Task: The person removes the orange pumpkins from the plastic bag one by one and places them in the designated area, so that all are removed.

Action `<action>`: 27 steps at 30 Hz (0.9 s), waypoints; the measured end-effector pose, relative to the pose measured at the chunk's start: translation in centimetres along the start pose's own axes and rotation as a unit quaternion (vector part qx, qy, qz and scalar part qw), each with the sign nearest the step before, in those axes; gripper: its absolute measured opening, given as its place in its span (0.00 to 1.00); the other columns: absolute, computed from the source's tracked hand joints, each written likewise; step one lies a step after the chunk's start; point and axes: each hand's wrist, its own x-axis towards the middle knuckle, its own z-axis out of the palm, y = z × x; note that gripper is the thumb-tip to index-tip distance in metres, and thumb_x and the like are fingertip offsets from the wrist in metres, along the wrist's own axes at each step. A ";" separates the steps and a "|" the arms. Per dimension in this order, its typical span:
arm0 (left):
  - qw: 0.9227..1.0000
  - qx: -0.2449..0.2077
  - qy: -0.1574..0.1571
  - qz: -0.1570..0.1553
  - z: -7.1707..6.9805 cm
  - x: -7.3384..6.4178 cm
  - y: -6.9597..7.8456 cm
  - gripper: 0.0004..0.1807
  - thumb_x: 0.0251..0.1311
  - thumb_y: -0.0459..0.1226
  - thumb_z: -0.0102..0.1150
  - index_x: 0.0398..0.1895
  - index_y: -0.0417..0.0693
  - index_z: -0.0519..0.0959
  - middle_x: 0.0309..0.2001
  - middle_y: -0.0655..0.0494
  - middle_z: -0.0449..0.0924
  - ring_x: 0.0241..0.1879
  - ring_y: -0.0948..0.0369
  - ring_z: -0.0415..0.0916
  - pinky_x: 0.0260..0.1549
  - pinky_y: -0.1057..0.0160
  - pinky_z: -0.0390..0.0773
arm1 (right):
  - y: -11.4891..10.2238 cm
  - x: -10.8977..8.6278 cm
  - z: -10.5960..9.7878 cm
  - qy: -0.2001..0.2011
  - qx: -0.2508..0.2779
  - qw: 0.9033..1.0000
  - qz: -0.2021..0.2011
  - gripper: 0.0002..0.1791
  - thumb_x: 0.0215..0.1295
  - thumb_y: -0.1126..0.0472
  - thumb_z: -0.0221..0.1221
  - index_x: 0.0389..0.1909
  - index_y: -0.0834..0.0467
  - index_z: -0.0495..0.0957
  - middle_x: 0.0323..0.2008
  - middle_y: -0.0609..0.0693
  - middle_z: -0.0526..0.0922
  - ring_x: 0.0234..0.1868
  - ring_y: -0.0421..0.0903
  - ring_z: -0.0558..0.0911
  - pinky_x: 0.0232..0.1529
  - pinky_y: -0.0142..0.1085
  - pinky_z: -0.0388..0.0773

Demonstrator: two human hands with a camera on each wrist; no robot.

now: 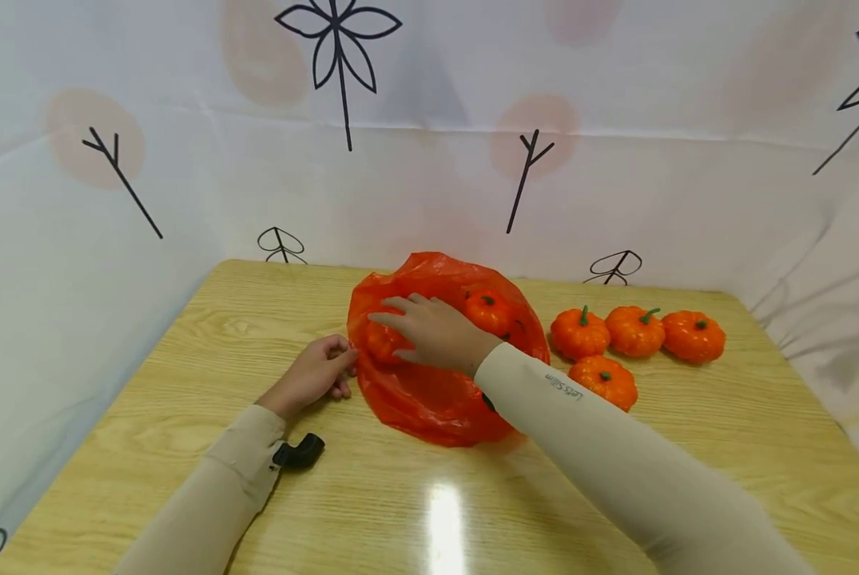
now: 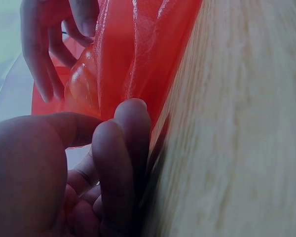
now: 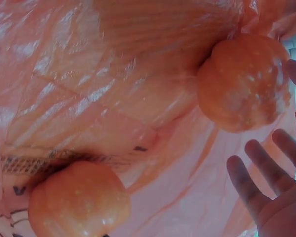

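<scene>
Head, one red bag (image 1: pixel 415 407) on one bench (image 1: pixel 256 311), two pumpkins (image 1: pixel 490 311) showing inside, four loose pumpkins (image 1: pixel 578 334) right; left wrist, left hand (image 2: pixel 49 163) pinching its rim; right wrist, right hand (image 3: pixel 281 210), fingers outstretched, two bagged pumpkins nearby

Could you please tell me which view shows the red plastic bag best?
The head view, because it shows nearly the whole red plastic bag. The left wrist view shows only one side; the right wrist view, its inside with two orange pumpkins.
</scene>
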 end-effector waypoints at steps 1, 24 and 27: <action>1.000 0.000 0.000 -0.001 0.0 0.0 0.0 0.15 0.76 0.44 0.50 0.44 0.38 0.70 0.34 0.49 0.77 0.18 0.61 0.78 0.20 0.68 0.80 | 0.0 0.1 0.1 -0.004 0.004 1.000 0.000 0.36 0.68 0.47 0.64 0.74 0.46 0.63 0.72 0.51 0.67 0.66 0.53 0.73 0.62 0.46 0.77; 1.000 0.021 0.005 0.004 0.1 0.1 0.1 0.13 0.76 0.42 0.50 0.42 0.39 0.71 0.33 0.49 0.77 0.18 0.61 0.79 0.20 0.67 0.80 | 0.1 -0.7 1.6 0.020 0.048 0.998 0.033 0.37 0.61 0.48 0.70 0.69 0.49 0.66 0.64 0.53 0.70 0.56 0.52 0.77 0.54 0.41 0.82; 1.000 0.021 0.005 0.006 0.1 0.1 0.0 0.13 0.76 0.42 0.50 0.42 0.39 0.71 0.33 0.49 0.77 0.18 0.60 0.79 0.20 0.66 0.81 | 0.2 -1.0 1.7 0.024 0.064 0.997 0.042 0.38 0.60 0.49 0.71 0.68 0.49 0.66 0.65 0.52 0.69 0.58 0.52 0.77 0.55 0.41 0.82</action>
